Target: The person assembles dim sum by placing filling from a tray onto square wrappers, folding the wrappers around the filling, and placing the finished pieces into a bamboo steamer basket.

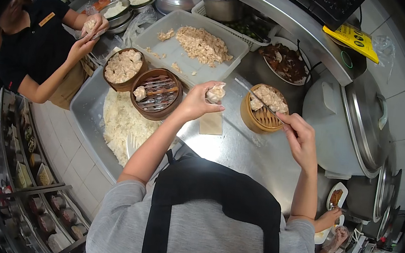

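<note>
My left hand (201,101) is closed around a dumpling (216,94) with a pale wrapper and an open, filled top. Just below it on the steel table lies a square, pale dumpling wrapper stack (211,124). In my right hand (301,139) is a long thin metal tool (264,103), slanting across the top of a round bamboo steamer (258,128). Pale pink minced filling (273,98) heaps in that steamer's far part, and its slats show at the near side. A darker steamer (150,113) left of my left hand holds a single dumpling (140,93).
Another steamer (124,69) is full of dumplings. Beyond stands a plastic tub (145,39) with more filling. Cooked rice (126,128) fills a grey bin on the left. A large lidded pot (331,120) bounds the right. One co-worker (33,44) shapes a dumpling; another's hand (328,219) shows lower right.
</note>
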A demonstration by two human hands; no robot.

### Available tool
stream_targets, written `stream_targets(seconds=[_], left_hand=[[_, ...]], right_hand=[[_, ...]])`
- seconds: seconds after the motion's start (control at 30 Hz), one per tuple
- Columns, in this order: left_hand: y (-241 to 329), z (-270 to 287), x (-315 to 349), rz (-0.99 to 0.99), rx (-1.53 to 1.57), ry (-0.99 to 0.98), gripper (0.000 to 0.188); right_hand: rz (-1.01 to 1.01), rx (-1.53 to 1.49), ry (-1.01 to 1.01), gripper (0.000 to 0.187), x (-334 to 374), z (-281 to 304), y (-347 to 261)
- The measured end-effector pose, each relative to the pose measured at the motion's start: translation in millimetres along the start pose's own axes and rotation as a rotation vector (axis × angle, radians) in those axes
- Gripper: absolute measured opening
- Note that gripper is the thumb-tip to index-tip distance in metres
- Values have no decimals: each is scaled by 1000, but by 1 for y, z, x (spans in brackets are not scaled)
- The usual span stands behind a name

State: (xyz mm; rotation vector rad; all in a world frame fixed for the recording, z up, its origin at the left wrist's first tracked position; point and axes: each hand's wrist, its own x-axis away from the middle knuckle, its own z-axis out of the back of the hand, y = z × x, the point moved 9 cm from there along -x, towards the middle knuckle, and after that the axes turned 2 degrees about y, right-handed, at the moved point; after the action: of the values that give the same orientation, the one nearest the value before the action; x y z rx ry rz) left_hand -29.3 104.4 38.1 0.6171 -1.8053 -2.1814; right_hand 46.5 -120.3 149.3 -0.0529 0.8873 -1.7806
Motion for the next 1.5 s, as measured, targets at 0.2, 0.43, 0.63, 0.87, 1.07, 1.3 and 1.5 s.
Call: stream_targets(seconds=[0.2,0.43,0.63,0.87,1.07,1.3,1.5], left_hand=[[12,-18,5,16,96,-225,42],[10,-23,11,157,514,-115,29],[21,-15,10,86,96,-106,25],[10,-10,6,73,210,-56,25],[10,-12,8,106,76,-236,35],[13,-21,14,170,380,-89,26],[12,-15,13,57,257,47,22]], right_hand=[[-36,-138,46,33,11,-11,6],[41,-142,74,35,9,-20,-6],[172,107,22,37,-2,-22,-28],[152,167,-18,37,-3,-2,-16],[-33,-86,81,36,11,-6,14],[83,-23,52,39,10,-21,-11],[151,211,38,40,6,-27,-29]])
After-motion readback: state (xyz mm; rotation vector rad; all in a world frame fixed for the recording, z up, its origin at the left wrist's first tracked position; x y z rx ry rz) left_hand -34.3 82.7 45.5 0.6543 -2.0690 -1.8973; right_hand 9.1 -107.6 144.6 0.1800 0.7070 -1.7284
